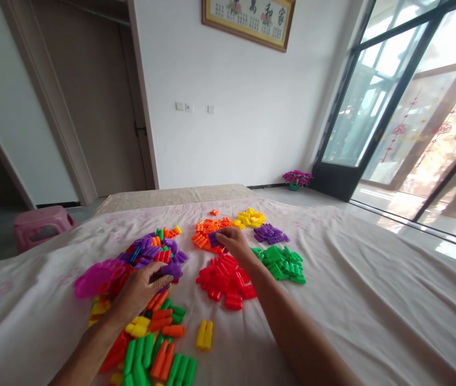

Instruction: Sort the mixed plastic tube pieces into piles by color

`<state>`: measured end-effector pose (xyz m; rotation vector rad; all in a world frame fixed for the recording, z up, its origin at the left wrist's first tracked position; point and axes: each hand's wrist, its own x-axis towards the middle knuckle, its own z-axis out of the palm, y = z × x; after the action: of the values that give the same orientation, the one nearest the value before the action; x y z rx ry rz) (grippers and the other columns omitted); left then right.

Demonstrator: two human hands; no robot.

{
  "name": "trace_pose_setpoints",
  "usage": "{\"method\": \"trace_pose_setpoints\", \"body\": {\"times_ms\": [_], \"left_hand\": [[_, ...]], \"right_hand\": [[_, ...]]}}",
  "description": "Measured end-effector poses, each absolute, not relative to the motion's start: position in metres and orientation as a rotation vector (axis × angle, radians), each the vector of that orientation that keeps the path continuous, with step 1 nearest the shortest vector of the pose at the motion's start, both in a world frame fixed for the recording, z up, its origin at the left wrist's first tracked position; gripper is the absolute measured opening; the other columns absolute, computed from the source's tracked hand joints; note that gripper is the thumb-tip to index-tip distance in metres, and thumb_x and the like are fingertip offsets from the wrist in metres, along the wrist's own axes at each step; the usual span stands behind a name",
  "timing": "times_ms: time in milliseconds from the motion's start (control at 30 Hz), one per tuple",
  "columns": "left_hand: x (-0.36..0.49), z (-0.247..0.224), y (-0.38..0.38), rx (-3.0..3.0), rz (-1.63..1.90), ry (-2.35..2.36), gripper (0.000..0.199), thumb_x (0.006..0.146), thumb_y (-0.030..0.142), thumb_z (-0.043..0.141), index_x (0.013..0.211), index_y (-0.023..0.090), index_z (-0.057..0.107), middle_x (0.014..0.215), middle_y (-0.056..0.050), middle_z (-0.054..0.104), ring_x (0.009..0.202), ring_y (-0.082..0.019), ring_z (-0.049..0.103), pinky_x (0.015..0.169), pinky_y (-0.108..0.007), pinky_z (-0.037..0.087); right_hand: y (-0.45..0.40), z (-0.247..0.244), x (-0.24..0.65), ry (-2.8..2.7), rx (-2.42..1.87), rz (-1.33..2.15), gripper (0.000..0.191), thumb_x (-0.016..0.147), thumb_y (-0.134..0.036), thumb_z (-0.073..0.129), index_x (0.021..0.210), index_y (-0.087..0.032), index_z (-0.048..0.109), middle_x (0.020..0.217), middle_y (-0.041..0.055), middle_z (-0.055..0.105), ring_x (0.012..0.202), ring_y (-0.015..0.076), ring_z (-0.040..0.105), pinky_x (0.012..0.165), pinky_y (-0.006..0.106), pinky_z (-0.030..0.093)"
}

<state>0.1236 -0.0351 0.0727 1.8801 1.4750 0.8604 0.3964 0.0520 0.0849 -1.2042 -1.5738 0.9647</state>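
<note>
My left hand (143, 284) is closed on a purple plastic block (172, 270) at the edge of a mixed heap of toy building blocks (143, 346). My right hand (231, 239) pinches another purple block (213, 239) above the orange pile (200, 234). Around it lie single-colour piles: red blocks (223, 277) nearer me, green blocks (282, 262) to the right, purple blocks (270, 233) and yellow blocks (251, 217) farther back. A yellow twin block (204, 335) lies alone between the mixed heap and my right forearm.
A magenta translucent plastic piece (96, 279) lies at the mixed heap's left. Everything rests on a wrinkled pale cloth (356, 289). A pink stool (43, 225) stands on the floor to the left. Potted flowers (297, 178) stand by the wall near a glass door (352, 107).
</note>
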Motion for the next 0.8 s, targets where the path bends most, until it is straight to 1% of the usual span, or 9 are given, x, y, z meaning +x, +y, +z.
{"method": "trace_pose_setpoints", "body": {"times_ms": [100,167,233,300,367,467,567,667,800], "left_hand": [[0.122,0.067,-0.033,1.885,0.862,1.536,0.035,0.083,0.045,0.056,0.102,0.018,0.07,0.094,-0.004,0.077,0.093,-0.022,0.07,0.079,-0.025,0.048],[0.121,0.064,-0.032,1.866,0.878,1.554,0.036,0.083,0.047,0.057,0.101,0.019,0.07,0.092,-0.004,0.078,0.092,-0.023,0.07,0.078,-0.025,0.048],[0.121,0.061,-0.03,1.849,0.904,1.571,0.039,0.082,0.049,0.056,0.104,0.019,0.069,0.094,-0.005,0.078,0.091,-0.023,0.071,0.075,-0.025,0.048],[0.12,0.058,-0.029,1.853,0.925,1.583,0.043,0.082,0.05,0.056,0.108,0.019,0.068,0.097,-0.006,0.078,0.093,-0.024,0.071,0.076,-0.025,0.048],[0.119,0.057,-0.027,1.865,0.922,1.589,0.044,0.082,0.052,0.056,0.108,0.018,0.068,0.098,-0.007,0.078,0.094,-0.025,0.071,0.079,-0.027,0.048],[0.118,0.059,-0.028,1.866,0.892,1.578,0.042,0.081,0.053,0.057,0.103,0.019,0.07,0.092,-0.006,0.077,0.091,-0.026,0.07,0.078,-0.028,0.048],[0.119,0.063,-0.031,1.884,0.853,1.579,0.042,0.08,0.056,0.058,0.098,0.019,0.071,0.083,-0.003,0.076,0.084,-0.025,0.07,0.07,-0.027,0.047],[0.12,0.065,-0.034,1.878,0.844,1.553,0.041,0.08,0.054,0.06,0.097,0.019,0.071,0.082,-0.002,0.076,0.082,-0.024,0.069,0.067,-0.026,0.046],[0.121,0.064,-0.035,1.856,0.867,1.489,0.033,0.079,0.047,0.064,0.095,0.02,0.073,0.085,-0.002,0.077,0.084,-0.023,0.069,0.07,-0.026,0.047]], "right_hand": [[0.067,0.099,0.454,-1.605,-1.576,0.443,0.02,0.081,-0.03,0.058,0.088,-0.016,0.07,0.075,0.0044,0.069,0.071,0.0163,0.062,0.063,0.025,0.043],[0.071,0.104,0.486,-1.526,-1.787,0.181,0.026,0.083,-0.033,0.058,0.098,-0.017,0.072,0.091,0.0083,0.071,0.084,0.0212,0.064,0.07,0.029,0.044],[0.071,0.106,0.504,-1.401,-1.909,0.003,0.035,0.085,-0.034,0.056,0.114,-0.018,0.069,0.111,0.0129,0.068,0.096,0.025,0.064,0.076,0.032,0.044],[0.069,0.108,0.502,-1.338,-1.901,-0.052,0.039,0.086,-0.03,0.056,0.122,-0.019,0.065,0.122,0.0144,0.062,0.101,0.0255,0.063,0.079,0.033,0.044],[0.064,0.108,0.48,-1.428,-1.739,0.084,0.034,0.085,-0.025,0.056,0.116,-0.02,0.069,0.117,0.012,0.066,0.097,0.0231,0.064,0.081,0.032,0.045],[0.046,0.105,0.421,-1.713,-1.293,0.531,0.023,0.085,-0.023,0.057,0.1,-0.02,0.074,0.094,0.0062,0.072,0.086,0.0198,0.064,0.078,0.03,0.046],[0.02,0.095,0.361,-1.931,-0.939,0.875,0.024,0.087,-0.033,0.06,0.103,-0.021,0.073,0.094,0.0033,0.072,0.082,0.0171,0.063,0.073,0.027,0.047],[0.0,0.082,0.325,-1.979,-0.824,1.098,0.027,0.085,-0.035,0.063,0.106,-0.021,0.073,0.092,0.0024,0.071,0.074,0.0138,0.061,0.067,0.024,0.046],[-0.002,0.068,0.316,-1.858,-0.877,1.204,0.019,0.081,-0.025,0.066,0.097,-0.016,0.073,0.077,0.0008,0.068,0.066,0.0116,0.058,0.061,0.022,0.043]]}}
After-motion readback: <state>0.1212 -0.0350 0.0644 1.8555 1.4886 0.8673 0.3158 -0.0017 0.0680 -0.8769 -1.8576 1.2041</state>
